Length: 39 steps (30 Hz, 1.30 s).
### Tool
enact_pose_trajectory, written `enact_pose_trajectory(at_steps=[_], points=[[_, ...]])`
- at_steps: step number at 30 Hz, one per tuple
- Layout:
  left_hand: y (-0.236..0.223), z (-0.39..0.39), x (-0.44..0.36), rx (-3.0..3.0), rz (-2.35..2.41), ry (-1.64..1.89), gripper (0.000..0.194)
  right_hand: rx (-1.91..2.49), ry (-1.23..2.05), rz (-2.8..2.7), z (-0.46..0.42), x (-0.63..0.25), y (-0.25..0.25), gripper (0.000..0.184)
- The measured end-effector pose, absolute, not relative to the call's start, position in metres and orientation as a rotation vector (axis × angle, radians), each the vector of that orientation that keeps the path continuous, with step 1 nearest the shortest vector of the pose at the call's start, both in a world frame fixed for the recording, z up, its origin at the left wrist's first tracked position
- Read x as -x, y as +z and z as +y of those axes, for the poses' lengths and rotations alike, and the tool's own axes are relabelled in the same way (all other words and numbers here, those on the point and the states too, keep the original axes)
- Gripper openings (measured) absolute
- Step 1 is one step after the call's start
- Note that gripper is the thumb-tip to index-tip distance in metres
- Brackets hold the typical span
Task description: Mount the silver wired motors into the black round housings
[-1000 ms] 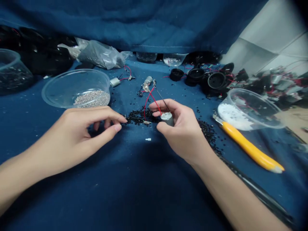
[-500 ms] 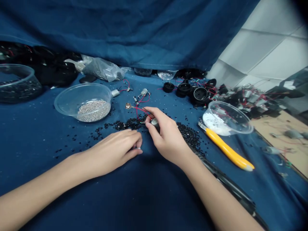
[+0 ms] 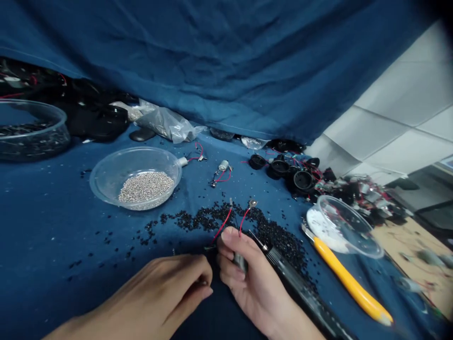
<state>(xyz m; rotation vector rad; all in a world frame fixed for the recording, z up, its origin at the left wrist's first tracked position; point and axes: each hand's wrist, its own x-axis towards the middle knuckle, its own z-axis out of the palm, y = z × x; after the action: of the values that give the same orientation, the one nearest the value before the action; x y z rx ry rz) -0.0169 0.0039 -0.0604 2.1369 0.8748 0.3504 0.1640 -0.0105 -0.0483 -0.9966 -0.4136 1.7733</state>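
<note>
My right hand (image 3: 247, 278) is closed around a small grey cylindrical motor (image 3: 239, 261). The motor's red wires (image 3: 226, 222) rise from my fingers toward the scattered black beads (image 3: 230, 222). My left hand (image 3: 170, 293) is curled, thumb and fingers pinched together right beside the motor; what the pinch holds is too small to make out. Both hands sit low at the front of the blue cloth (image 3: 53, 236).
A clear bowl of silvery pellets (image 3: 136, 177) stands left of centre. Another clear bowl (image 3: 31, 130) is at far left. A bowl with white bits (image 3: 339, 224), a yellow-handled tool (image 3: 350, 283), a black tool (image 3: 304, 293), black round parts (image 3: 293, 174) and loose motors (image 3: 222, 166) lie right.
The view tilted up, so both hands now sit lower in frame. My left hand drew close to the right one, and the motor's wires now stand upright above my right fingers.
</note>
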Motion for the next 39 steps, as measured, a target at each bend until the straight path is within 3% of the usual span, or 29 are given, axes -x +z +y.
enact_pose_trajectory(at_steps=[4, 7, 11, 15, 39], points=[[-0.074, 0.002, 0.017, -2.221, 0.882, 0.504, 0.013, 1.000, 1.838, -0.292, -0.010, -0.169, -0.048, 0.040], [-0.077, 0.004, 0.017, -2.197, 0.909, 0.575, 0.018, 0.913, 1.871, -0.296, -0.011, -0.170, -0.048, 0.048], [-0.072, 0.007, 0.018, -2.061, 1.051, 0.436, 0.019, 0.858, 1.908, -0.429, -0.010, -0.174, -0.048, 0.055], [-0.066, 0.011, 0.016, -1.915, 1.143, 0.447, 0.016, 0.875, 1.900, -0.586, -0.008, -0.175, -0.045, 0.046], [-0.057, 0.016, 0.010, -1.826, 1.125, 0.601, 0.019, 1.256, 1.509, -1.027, -0.012, -0.165, -0.040, 0.034]])
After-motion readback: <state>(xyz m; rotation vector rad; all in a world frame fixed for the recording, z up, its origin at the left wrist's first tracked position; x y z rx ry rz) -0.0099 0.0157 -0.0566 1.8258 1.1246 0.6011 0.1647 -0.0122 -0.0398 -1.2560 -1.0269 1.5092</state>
